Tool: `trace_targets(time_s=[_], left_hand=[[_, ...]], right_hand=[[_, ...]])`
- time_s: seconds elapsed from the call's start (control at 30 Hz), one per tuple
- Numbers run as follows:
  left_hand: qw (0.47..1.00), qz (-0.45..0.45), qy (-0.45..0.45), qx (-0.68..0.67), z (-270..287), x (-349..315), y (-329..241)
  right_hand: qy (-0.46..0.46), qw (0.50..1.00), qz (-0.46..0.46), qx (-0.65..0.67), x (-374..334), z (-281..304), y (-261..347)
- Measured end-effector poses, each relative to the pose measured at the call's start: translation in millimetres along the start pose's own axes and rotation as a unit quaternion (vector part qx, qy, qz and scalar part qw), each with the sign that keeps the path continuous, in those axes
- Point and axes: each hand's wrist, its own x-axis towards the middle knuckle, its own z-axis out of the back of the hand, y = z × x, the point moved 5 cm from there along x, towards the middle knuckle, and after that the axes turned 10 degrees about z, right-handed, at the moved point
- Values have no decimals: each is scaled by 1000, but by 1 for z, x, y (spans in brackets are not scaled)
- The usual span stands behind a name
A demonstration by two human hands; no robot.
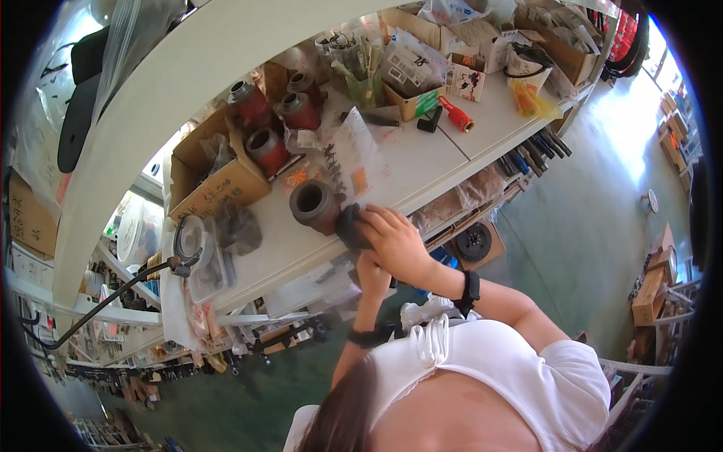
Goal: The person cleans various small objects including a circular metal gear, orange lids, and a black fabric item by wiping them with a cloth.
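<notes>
At the front edge of the shelf my right hand (398,242) is closed on a dark rounded piece (352,228), its fingers bent over the top. Whether this piece is rubber, metal or cloth I cannot tell. My left hand (373,276) is just below, close against the right one, and its fingers are mostly hidden. Left of the dark piece, very near it, stands a hollow metal cylinder (315,207) with a grey rim and a reddish body. Behind it lie an orange small part (297,177) and a clear plastic bag (354,154) with a paper in it.
Several reddish cylinders (267,151) stand beside an open cardboard box (218,169). A red-handled tool (456,115), a white bucket (527,69) and a yellow bag (532,104) are farther right. A thin black rod (113,297) juts out at left. Lower shelves hold a round black disc (474,241).
</notes>
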Motion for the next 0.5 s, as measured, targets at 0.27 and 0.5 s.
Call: trace_targets(time_s=[0.27, 0.5], left_hand=[[985, 4, 145, 98, -14, -4, -6], [948, -66, 291, 113, -62, -4, -32]], right_hand=[[-14, 998, -38, -43, -12, 18, -17], [-61, 981, -152, -107, -55, 53, -48]])
